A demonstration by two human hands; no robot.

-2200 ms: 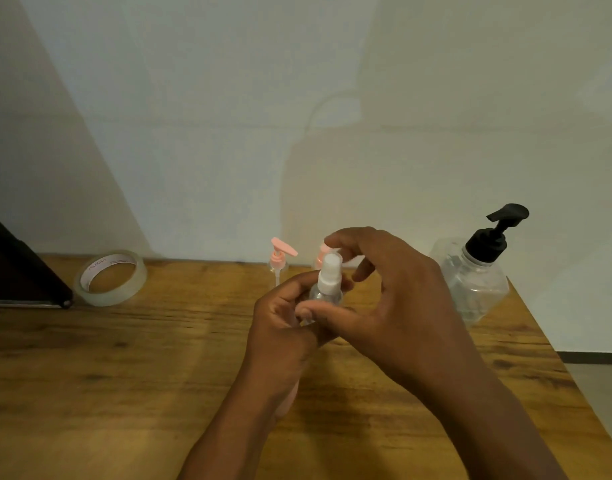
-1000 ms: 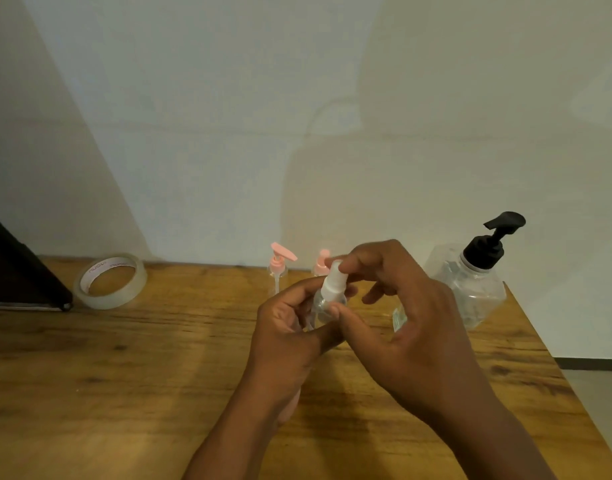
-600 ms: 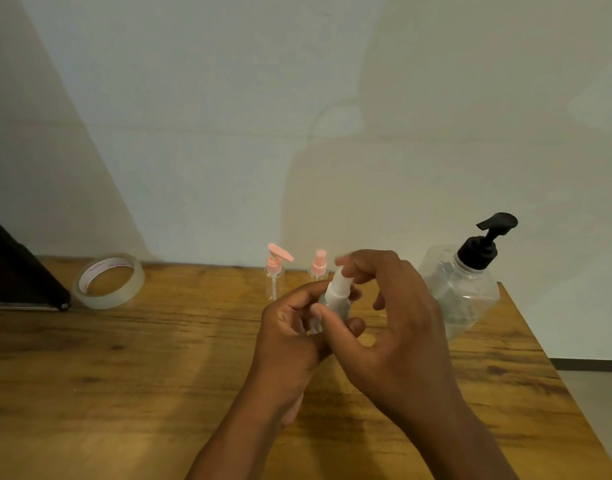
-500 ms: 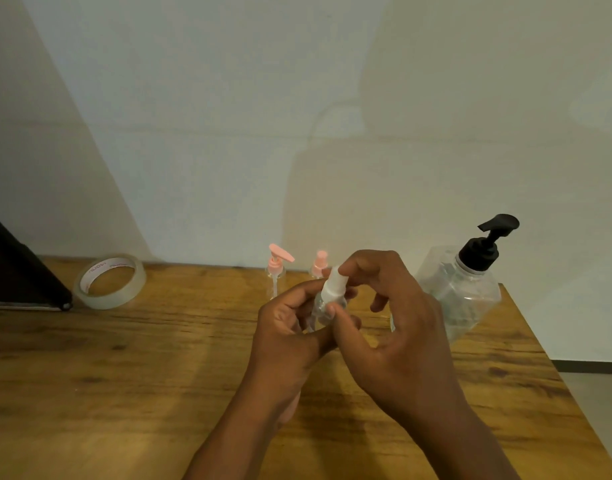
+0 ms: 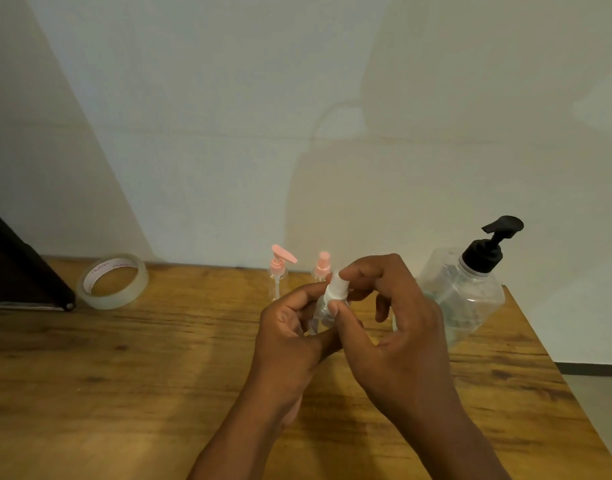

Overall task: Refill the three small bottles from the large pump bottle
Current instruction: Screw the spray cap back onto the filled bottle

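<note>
My left hand (image 5: 290,336) grips the clear body of a small bottle (image 5: 323,311) above the middle of the wooden table (image 5: 124,358). My right hand (image 5: 394,327) pinches that bottle's white spray top (image 5: 335,289) between thumb and forefinger. Two other small clear bottles stand at the back by the wall: one with a pink pump head (image 5: 279,270), one with a pink spray top (image 5: 322,266) partly behind my fingers. The large clear pump bottle (image 5: 470,292) with a black pump stands at the right rear, just beyond my right hand.
A roll of clear tape (image 5: 112,281) lies at the back left. A dark flat object (image 5: 17,271) leans at the far left edge. The table's right edge falls away past the large bottle, with floor (image 5: 599,410) beyond it.
My right thumb and forefinger have shifted their hold round the white spray top, and the small bottle has tilted a little between frames. Both hands stay on it in the same spot.
</note>
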